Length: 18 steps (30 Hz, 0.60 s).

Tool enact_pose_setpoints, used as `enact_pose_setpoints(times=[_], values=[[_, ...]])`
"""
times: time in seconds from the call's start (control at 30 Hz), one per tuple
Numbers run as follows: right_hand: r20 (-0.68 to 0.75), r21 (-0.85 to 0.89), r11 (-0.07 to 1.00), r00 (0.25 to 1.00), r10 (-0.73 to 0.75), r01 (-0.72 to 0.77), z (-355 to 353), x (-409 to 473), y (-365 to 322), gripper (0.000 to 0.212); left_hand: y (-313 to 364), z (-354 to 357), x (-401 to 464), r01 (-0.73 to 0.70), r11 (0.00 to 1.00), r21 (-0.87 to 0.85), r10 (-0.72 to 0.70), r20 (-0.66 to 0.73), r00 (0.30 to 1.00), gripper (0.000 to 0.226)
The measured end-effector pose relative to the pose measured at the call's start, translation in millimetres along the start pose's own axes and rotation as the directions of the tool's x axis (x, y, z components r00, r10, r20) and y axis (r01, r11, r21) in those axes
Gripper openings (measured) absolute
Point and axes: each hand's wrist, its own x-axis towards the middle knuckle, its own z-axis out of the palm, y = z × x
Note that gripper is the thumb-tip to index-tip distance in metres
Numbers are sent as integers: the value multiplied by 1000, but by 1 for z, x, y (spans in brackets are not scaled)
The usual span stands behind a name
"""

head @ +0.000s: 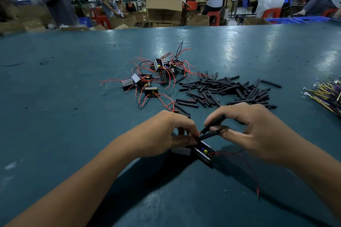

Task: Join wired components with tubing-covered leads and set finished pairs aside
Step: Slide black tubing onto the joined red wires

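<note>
While both hands (pixel 199 134) pinch tubing (pixel 212 127), loose tubes (pixel 230 90) lie beyond.

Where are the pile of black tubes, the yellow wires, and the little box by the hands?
pile of black tubes (pixel 228 90): head view, middle of the heap.
yellow wires (pixel 326 94): head view, middle of the bundle.
little box (pixel 203 152): head view, its top face.

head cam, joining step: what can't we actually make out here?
- Left hand fingertips: curled under, so where it grips the lead by the black component is hidden.
- Whether the red lead is inside either tubing piece: the right hand covers their far ends.
- Grey part beside the component: mostly under the left hand.
- Yellow-purple wire bundle: cut off by the right edge.
- Any finished pairs in the component pile: too small and tangled.
</note>
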Motion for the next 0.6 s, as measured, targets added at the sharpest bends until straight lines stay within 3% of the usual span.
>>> enact_pose_setpoints(times=[0.17,0.37,0.6], values=[[49,204,977,997,54,-63,-3,1,2,13,4,7,2,20,998,-55,-21,-16,1000,3],[128,231,968,989,72,-100,13,3,0,7,3,-5,-2,59,993,-105,-48,103,994,18],[58,193,975,993,98,-108,17,1,2,7,11,2,0,-18,963,-267,-19,-134,991,15]])
